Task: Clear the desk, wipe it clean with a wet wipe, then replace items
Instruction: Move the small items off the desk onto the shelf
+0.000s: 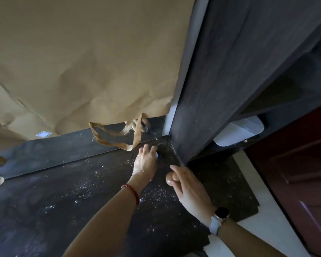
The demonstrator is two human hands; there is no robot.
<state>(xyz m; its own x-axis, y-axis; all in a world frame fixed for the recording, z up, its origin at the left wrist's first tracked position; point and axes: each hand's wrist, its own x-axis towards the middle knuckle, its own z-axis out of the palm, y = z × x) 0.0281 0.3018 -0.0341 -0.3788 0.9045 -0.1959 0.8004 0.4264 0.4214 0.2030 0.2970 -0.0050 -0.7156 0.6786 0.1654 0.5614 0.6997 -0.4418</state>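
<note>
The dark desk top is speckled with shiny wet spots. My left hand reaches into the desk's far right corner and holds a wet wipe down on the surface; only a small pale bit of the wipe shows beside the thumb. My right hand grips a round tan knob just below the lower edge of a tall dark wooden panel.
Behind the desk a mirror is mostly covered by crumpled brown paper, with torn strips hanging near my left hand. To the right are a white container, a dark red door and a pale floor.
</note>
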